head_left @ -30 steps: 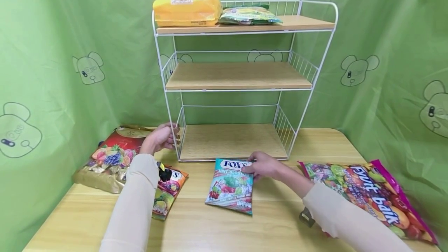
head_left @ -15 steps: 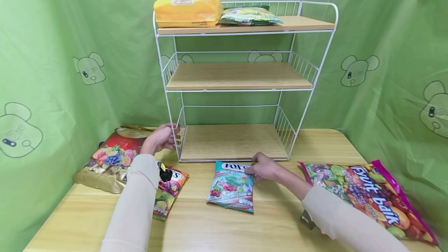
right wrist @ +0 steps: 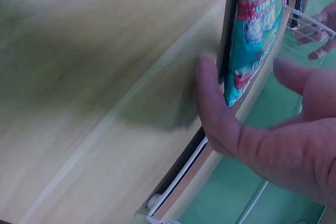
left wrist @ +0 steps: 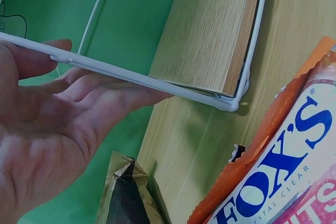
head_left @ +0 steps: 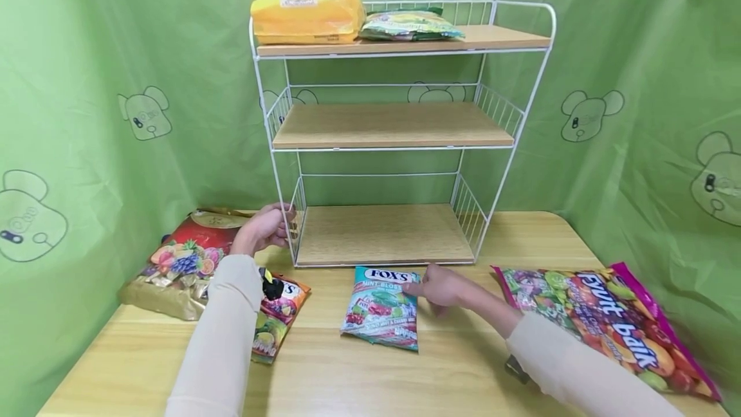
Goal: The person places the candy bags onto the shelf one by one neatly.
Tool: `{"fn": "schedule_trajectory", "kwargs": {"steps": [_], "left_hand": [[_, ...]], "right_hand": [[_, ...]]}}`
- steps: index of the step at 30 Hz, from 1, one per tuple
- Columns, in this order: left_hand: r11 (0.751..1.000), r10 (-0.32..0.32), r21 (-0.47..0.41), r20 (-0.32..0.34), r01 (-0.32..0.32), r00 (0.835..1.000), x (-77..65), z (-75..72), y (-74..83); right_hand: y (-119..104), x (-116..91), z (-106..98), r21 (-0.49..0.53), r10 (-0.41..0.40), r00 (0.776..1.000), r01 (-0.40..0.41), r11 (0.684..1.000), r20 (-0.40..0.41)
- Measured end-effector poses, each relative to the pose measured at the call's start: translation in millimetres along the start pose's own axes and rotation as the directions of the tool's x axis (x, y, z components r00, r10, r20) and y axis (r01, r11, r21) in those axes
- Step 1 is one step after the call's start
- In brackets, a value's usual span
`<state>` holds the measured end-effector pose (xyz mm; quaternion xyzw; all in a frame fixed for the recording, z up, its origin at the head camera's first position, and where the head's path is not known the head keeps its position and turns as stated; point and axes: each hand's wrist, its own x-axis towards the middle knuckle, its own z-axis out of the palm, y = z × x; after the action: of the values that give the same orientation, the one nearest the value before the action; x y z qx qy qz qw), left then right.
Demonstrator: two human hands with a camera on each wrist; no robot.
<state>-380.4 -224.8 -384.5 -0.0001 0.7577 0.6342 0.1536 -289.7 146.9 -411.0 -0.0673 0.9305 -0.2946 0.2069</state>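
Observation:
A teal Fox's Mint Blossom candy bag [head_left: 382, 309] lies on the table before the shelf rack's bottom tier. My right hand [head_left: 442, 287] is at its upper right corner, thumb over the bag's edge. In the right wrist view, thumb and forefinger stand apart with the bag's corner near the gap; whether they touch it is unclear. My left hand [head_left: 267, 229] is at the left side of the white wire shelf rack [head_left: 376, 264]. In the left wrist view, the left hand [left wrist: 68, 114] has its fingers extended along the rack's bar, fingertips against it.
On the top shelf sit a yellow package [head_left: 307, 16] and a green bag [head_left: 411, 24]. A red and gold bag [head_left: 191, 256] and an orange Fox's bag [head_left: 278, 317] lie left, partly behind the left arm. A large Fruit Balk bag [head_left: 619, 327] lies right.
The teal candy bag's raised top end has lowered towards the table. My right hand has shifted slightly right and its fingers have loosened from the bag. The left hand stays put.

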Motion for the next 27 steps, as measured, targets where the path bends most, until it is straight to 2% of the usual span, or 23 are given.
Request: {"fn": "schedule_trajectory", "kwargs": {"steps": [4, 7, 14, 27], "left_hand": [[1.0, 0.0, 0.002, 0.0, 0.0, 1.0, 0.8, -1.6, -0.4], [1.0, -0.001, -0.004, -0.002, 0.001, 1.0, 1.4, -2.1, -1.0], [1.0, -0.007, 0.004, -0.004, 0.007, 1.0, 1.7, -0.9, -2.0], [1.0, -0.004, -0.013, -0.005, 0.004, 1.0, 1.1, 0.6, -1.1]], "right_hand": [[-4, -11, 6, -0.023, 0.043, 0.994, -0.041, 0.999, 0.098], [-8, -16, 12, -0.031, 0.05, 0.99, -0.046, 0.998, 0.129], [-14, -19, 25, -0.052, 0.067, 0.993, -0.062, 0.997, 0.096], [-9, -14, 28, 0.143, 0.026, 0.999, -0.032, 0.989, 0.042]]}}
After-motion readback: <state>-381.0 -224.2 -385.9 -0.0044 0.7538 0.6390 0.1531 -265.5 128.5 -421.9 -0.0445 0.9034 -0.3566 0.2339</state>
